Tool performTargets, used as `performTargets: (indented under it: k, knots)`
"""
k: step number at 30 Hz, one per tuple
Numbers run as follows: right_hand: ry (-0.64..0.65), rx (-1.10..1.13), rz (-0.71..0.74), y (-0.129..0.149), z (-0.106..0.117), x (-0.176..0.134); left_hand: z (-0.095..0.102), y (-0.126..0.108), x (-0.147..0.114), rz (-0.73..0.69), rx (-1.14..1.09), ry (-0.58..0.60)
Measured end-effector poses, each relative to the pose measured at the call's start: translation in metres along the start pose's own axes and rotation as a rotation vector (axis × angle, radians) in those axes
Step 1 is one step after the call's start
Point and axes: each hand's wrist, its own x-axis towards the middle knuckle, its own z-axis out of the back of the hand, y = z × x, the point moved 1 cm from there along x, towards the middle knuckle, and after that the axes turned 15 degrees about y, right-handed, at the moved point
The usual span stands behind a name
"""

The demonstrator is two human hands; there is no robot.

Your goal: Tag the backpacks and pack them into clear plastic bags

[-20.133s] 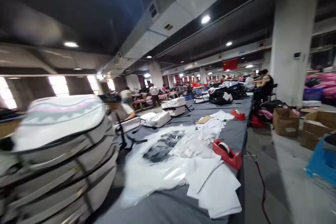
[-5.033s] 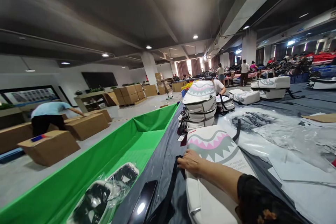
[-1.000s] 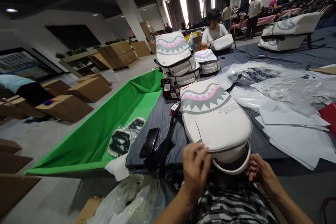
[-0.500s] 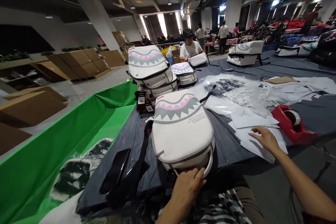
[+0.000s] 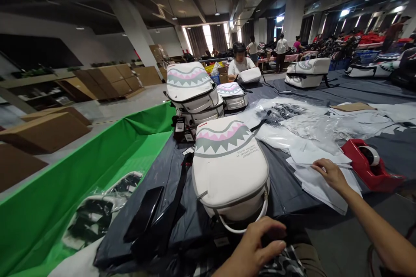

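Backpack [image 5: 230, 173], white, one: lies front panel up on the near middle of the cloth-covered table [image 5: 282, 184]; shark-mouth print in pink and grey at its far end, small grey lettering beside it, carry handle [image 5: 234, 230] looped toward the near edge.

Left hand [image 5: 253, 244], bare: just beside the handle, at its near right; fingers bent, thumb spread well away from them, nothing between. Contact with the handle cannot be told.

Right hand [image 5: 331, 175], bare: over the white paper sheets [image 5: 325, 194], right of the backpack; fingers bent, tips directed left. Whether they pinch a sheet cannot be told.

Tape dispenser [image 5: 360, 169], red, with roll: just right of the sheets.

Clear plastic bags [image 5: 312, 125], heaped: beyond the sheets. Brown card [image 5: 352, 107], flat: farther right.

Smartphone [image 5: 144, 212], black: left of the backpack, near a black strap [image 5: 180, 186].

Bin [image 5: 81, 177], green-lined: along the table's left side; plastic-wrapped goods [image 5: 94, 216] inside.

Stack of matching backpacks [image 5: 191, 88]: beyond the first, to the left; black hang tags [image 5: 179, 126] at its side. Smaller patterned bag [image 5: 230, 95]: just right of the stack.

Co-worker [image 5: 235, 68], white top: far side, at a white bag [image 5: 250, 75].

Two further white bags [image 5: 307, 71], piled: far right.

Cartons [image 5: 53, 130], brown: far left.
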Motion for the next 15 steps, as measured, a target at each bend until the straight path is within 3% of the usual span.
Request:
performTargets:
  k: [3, 5, 8, 10, 12, 15]
  knots:
    - [-0.073, -0.083, 0.195, 0.049, -0.019, -0.046, -0.018, 0.017, 0.049, 0.259, -0.465, 0.024]
    - [-0.112, -0.150, 0.371, 0.091, -0.045, -0.089, -0.029, 0.031, 0.079, 0.339, -0.583, -0.140]
    - [-0.099, -0.138, 0.476, 0.144, -0.079, -0.146, -0.045, 0.044, 0.099, 0.372, -0.510, -0.376]
    - [-0.061, -0.085, 0.498, 0.164, -0.084, -0.168, -0.054, 0.045, 0.089, 0.348, -0.434, -0.398]
    - [-0.051, -0.083, 0.506, 0.167, -0.073, -0.173, -0.057, 0.040, 0.065, 0.262, -0.327, -0.323]
    - [0.040, -0.147, 0.524, 0.149, -0.049, -0.157, -0.046, 0.024, 0.019, -0.052, 0.055, -0.175]
